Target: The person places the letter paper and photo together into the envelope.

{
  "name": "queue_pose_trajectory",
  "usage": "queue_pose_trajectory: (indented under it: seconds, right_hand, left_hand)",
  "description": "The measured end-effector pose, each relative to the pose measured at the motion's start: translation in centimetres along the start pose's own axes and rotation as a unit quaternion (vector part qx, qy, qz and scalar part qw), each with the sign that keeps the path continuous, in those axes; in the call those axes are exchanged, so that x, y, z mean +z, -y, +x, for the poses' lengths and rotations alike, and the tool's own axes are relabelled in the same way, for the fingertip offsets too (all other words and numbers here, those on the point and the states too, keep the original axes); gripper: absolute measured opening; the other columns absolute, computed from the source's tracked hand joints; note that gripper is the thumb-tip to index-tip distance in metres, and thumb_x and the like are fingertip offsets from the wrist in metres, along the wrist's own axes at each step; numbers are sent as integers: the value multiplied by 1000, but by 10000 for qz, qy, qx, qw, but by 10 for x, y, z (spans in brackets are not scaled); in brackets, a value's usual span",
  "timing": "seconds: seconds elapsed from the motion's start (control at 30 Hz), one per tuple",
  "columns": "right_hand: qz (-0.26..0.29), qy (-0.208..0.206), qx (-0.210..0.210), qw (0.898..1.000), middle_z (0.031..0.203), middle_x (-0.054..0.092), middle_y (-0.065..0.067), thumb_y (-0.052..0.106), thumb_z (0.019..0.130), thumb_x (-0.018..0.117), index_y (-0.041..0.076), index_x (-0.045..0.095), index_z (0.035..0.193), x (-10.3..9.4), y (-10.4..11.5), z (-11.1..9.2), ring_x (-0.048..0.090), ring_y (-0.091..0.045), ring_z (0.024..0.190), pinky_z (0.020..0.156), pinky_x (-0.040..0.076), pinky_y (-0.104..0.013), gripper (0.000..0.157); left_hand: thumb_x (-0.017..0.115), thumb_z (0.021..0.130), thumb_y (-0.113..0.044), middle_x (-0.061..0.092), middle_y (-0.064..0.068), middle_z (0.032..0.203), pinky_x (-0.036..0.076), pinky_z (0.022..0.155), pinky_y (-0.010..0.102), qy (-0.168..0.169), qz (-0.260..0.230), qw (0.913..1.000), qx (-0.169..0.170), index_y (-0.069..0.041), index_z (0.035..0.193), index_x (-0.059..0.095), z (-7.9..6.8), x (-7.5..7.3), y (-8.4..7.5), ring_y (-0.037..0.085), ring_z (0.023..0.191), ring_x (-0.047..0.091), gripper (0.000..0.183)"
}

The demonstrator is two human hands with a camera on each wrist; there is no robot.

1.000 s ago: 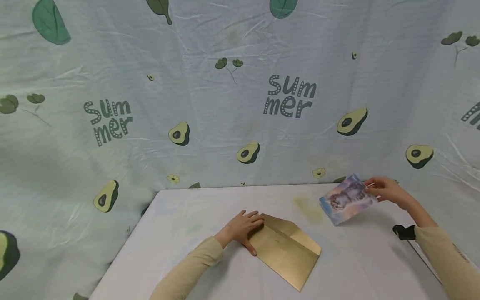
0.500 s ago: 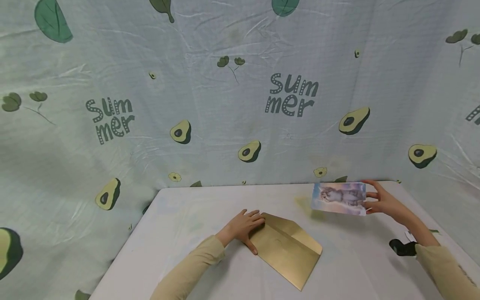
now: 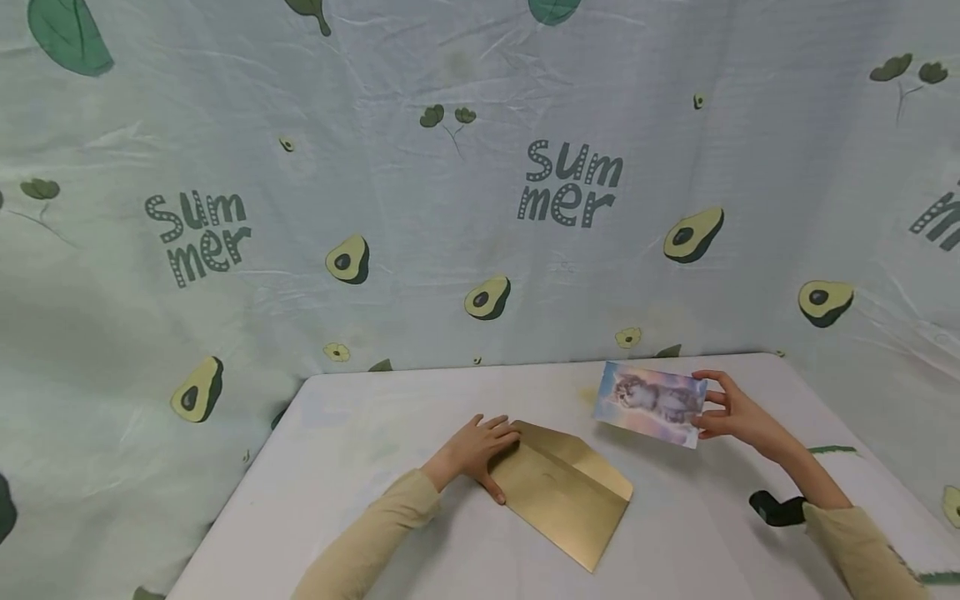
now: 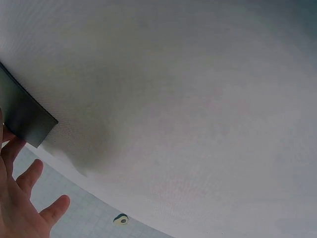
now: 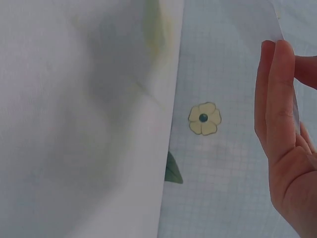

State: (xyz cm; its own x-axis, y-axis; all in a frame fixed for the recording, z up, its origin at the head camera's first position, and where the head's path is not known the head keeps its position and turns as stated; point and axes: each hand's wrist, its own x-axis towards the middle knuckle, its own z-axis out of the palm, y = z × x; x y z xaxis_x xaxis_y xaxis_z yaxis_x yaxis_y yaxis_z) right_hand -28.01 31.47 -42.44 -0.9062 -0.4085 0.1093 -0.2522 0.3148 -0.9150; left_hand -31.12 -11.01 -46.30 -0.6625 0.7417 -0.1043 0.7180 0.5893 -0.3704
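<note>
A gold envelope (image 3: 558, 504) with its flap opened out lies at a slant near the middle of the table. My left hand (image 3: 474, 454) holds its left end, thumb at the near side and fingers at the far side. In the left wrist view, a dark corner of the envelope (image 4: 30, 116) meets my fingers, with two other fingers spread free. To the right, my right hand (image 3: 735, 419) pinches a card (image 3: 651, 403) with a kitten picture by its right edge, raised over the table. The card's pale back (image 5: 255, 22) shows in the right wrist view, between thumb and fingers.
A white-covered table (image 3: 360, 442) stands against a hanging cloth (image 3: 420, 217) printed with avocados and the word "summer". A black wrist strap piece (image 3: 777, 508) sticks out beside the right sleeve. Green marks (image 3: 832, 449) run along the table's right side.
The right hand has brought the kitten card leftward and turned it from slanted to nearly level, its picture facing me. The left hand and envelope stay in place; the head view has shifted slightly.
</note>
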Motion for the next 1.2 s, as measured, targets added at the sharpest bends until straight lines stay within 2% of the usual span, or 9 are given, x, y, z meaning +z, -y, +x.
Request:
queue_pose_trajectory:
  seconds: [0.2,0.4,0.5,0.8,0.9,1.1,1.2]
  right_hand:
    - [142,-57,-79,9999,103,50,11,6,86,55,12,15,128,12,6,4,61,-5,83,67,53,-29,58]
    - [241,-168,36,9996,99,54,10,9,89,52,15,25,122,20,9,4,59,-5,83,69,53,-29,43]
    - [243,-203,134,9994,97,53,4,12,89,53,13,29,118,25,10,3,59,-6,83,69,53,-29,37]
    - [101,-118,435,9989,101,51,-8,17,88,55,4,31,113,42,9,-2,58,-10,84,70,53,-31,37]
    - [98,-71,470,9988,102,52,-6,18,88,55,3,33,113,45,7,-3,58,-9,85,70,53,-31,36]
    - [311,115,219,9992,101,50,-3,13,90,52,-2,34,112,49,5,-5,57,-5,84,69,54,-31,32]
    - [307,127,222,9992,103,48,-3,14,90,52,-4,36,111,52,3,-5,57,-5,83,69,54,-31,32]
  left_hand:
    - [56,53,-80,35,-2,142,36,99,44,-75,-23,10000,17,-19,138,33,-4,0,7,19,133,30,107]
    - [54,53,-82,35,-3,143,35,100,43,-57,100,9999,-15,-19,138,33,-3,-1,8,18,133,29,108]
    - [53,53,-82,34,-3,143,35,100,43,-23,143,9999,-28,-20,138,32,-2,-2,8,17,134,28,108]
    - [54,53,-82,34,-3,142,35,100,43,-24,83,10000,-5,-19,138,33,-4,-2,3,17,134,29,108]
    - [54,52,-82,35,-3,142,36,99,43,-62,96,9999,-2,-19,138,33,-3,-1,3,17,133,29,108]
    - [53,52,-83,35,-4,142,36,99,43,-90,150,9998,-4,-20,138,33,-3,-1,1,17,133,29,108]
    - [54,52,-82,35,-4,142,36,99,43,-119,138,9998,-1,-20,137,33,-3,-1,1,17,133,29,108]
